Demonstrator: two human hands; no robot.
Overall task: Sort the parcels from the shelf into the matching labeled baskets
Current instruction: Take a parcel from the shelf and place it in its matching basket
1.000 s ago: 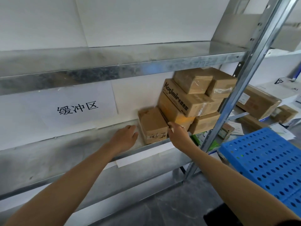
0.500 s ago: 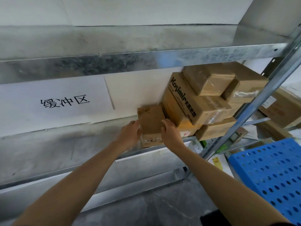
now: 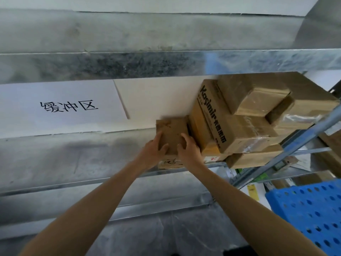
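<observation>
Galvanised steel is seen across the left, where the shelf (image 3: 55, 159) runs under a white paper sign (image 3: 68, 108) fixed to the wall. Moving right, the left hand (image 3: 153, 151) is found on the small brown parcel (image 3: 172, 132). A second ago it was lying flat on the shelf beside the box; now its fingers are curled over the left of the top face. The parcel itself is not yet lifted: it sits at the shelf's front edge, just beside the leaning stack. Handwriting on its front face is half covered and cannot be read. Next, the right hand (image 3: 189, 151) is clamped over the right of the top, where earlier only the front corner was being touched. So the reach is judged finished and a two-handed grip is judged made, with the pull-out expected next. Further right, the Kasimir box (image 3: 214, 122) and the other stacked parcels (image 3: 258, 100) are left untouched. At the far right a blue perforated crate (image 3: 310, 209) is glimpsed; no label is shown on it.
</observation>
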